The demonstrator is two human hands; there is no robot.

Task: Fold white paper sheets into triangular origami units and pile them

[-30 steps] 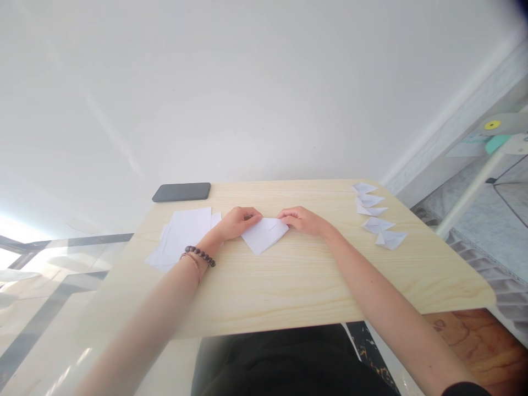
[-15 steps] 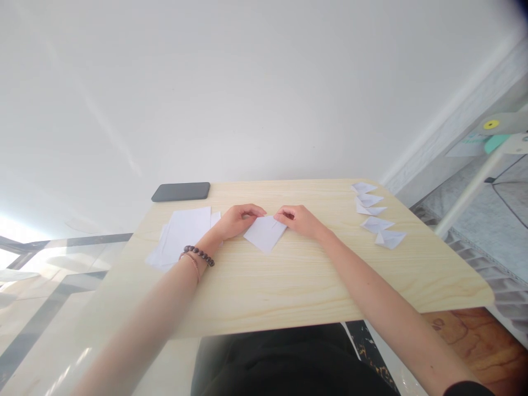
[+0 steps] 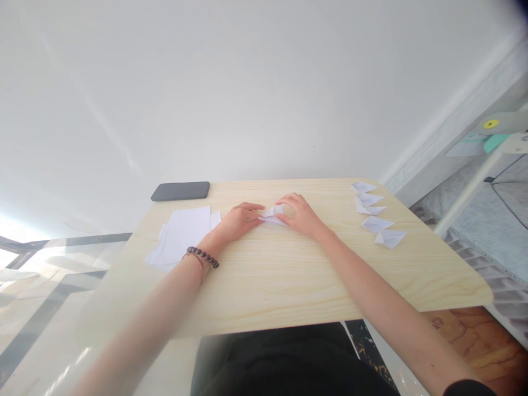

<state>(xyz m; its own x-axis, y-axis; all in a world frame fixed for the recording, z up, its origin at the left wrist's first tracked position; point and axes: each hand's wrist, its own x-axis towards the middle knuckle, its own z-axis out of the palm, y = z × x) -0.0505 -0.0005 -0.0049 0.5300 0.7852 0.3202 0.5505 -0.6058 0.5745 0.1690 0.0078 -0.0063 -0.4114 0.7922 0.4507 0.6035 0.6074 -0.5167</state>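
A small folded piece of white paper (image 3: 273,214) is held between my two hands above the middle of the table. Its near part is a low, wide strip, with a raised flap at the far side. My left hand (image 3: 240,221) pinches its left end between thumb and fingers. At the right end, my right hand (image 3: 301,216) grips it, thumb in front and fingers curled behind. Beside my left forearm lies a stack of white paper sheets (image 3: 185,234), loosely fanned. Several folded white paper pieces (image 3: 375,223) stand in a column near the table's right side.
A dark phone-like slab (image 3: 180,191) lies at the far left corner of the wooden table (image 3: 280,286). The white wall (image 3: 264,93) rises right behind the table's far edge. A pale metal frame (image 3: 474,187) stands beyond the right side.
The paper has gone from a flat diamond shape to a lower folded strip with a raised flap. My right hand's fingers have spread and arched over its right end.
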